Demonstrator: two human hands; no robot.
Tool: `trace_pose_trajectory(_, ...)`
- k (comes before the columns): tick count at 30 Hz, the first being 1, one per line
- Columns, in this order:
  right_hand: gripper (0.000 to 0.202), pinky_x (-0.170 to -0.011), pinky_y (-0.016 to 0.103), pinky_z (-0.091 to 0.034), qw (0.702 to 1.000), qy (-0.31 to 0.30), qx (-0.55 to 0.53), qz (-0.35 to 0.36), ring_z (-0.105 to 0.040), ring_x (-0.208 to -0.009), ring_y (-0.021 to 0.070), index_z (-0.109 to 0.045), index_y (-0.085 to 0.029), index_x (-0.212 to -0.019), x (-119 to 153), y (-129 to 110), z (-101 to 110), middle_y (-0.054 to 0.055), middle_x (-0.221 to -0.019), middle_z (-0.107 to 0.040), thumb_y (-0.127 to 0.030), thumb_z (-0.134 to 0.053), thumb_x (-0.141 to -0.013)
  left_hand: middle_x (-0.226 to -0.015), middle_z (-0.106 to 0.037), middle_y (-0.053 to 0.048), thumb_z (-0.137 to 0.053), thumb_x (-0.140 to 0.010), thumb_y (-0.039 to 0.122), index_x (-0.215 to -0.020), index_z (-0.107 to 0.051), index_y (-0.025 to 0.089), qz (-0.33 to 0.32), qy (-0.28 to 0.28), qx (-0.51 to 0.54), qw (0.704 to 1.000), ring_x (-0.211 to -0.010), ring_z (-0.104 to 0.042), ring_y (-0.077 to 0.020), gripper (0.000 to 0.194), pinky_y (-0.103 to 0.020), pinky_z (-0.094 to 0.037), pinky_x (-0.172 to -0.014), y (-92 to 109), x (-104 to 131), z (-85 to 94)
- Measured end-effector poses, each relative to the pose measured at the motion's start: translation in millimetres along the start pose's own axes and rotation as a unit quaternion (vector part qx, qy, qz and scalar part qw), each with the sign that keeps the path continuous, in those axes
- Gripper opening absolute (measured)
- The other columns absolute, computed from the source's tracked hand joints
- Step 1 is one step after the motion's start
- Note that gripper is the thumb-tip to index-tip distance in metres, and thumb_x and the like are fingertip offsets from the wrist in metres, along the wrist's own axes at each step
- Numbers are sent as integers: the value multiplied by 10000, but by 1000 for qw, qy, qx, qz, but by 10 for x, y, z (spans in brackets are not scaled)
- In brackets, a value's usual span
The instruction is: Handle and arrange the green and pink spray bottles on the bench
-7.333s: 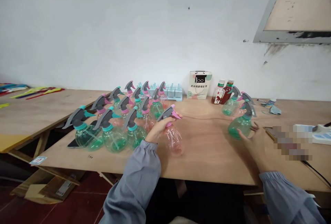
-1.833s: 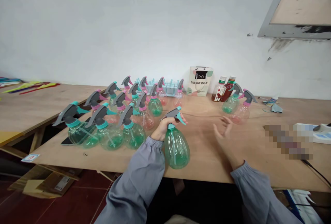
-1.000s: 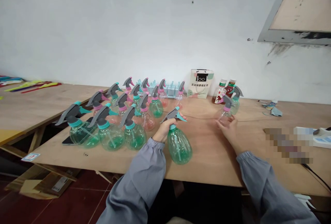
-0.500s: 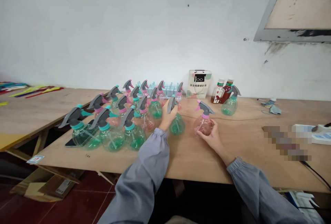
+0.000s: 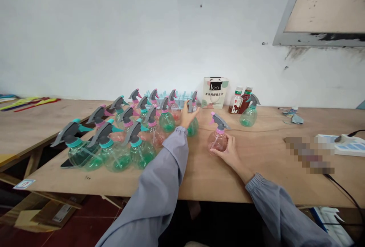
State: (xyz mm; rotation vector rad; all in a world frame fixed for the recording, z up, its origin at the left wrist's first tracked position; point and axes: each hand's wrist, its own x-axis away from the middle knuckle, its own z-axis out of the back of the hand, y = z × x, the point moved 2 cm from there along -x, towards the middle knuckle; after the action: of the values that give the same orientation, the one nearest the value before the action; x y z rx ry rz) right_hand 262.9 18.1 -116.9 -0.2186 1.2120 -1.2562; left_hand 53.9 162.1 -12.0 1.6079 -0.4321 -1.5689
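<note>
My left hand (image 5: pixel 188 116) is at the grey spray head of a green-tinted spray bottle (image 5: pixel 193 128). Its thumb and fingers are spread to either side of the head, and the hand hides the bottle's neck. My right hand (image 5: pixel 228 150) wraps round the round body of a pink-tinted spray bottle (image 5: pixel 216 141), which stands upright with a grey and pink trigger head. To the left, several green and pink spray bottles (image 5: pixel 142 154) stand in rows, their trigger heads mostly facing right.
Behind the rows lies a light-blue rack (image 5: pixel 180 103). A paper bag (image 5: pixel 214 93), drink bottles (image 5: pixel 236 100) and another green spray bottle (image 5: pixel 248 116) stand near the wall. At right are a power strip (image 5: pixel 342 146) and a blurred-out object (image 5: pixel 309 155). A dark phone (image 5: pixel 67 164) lies at left.
The green bottle has moved back toward the rows with my left hand, whose fingers have spread apart. My right hand stays around the pink bottle. The view has shifted slightly right.
</note>
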Motion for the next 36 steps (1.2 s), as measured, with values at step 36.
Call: trace_pose_trajectory(36, 948, -1104, 598, -317, 951, 200, 146, -185, -390, -1355, 435, -420, -120, -1348, -1863, 1077, 1144, 275, -1442, -431, -563, -791, -597, -1059, -729, -60, -653, -801, 308, -929, -705, 205, 102, -140, 172, 970, -1026, -668, -206, 172, -349, -478, -974, 731, 1060, 626)
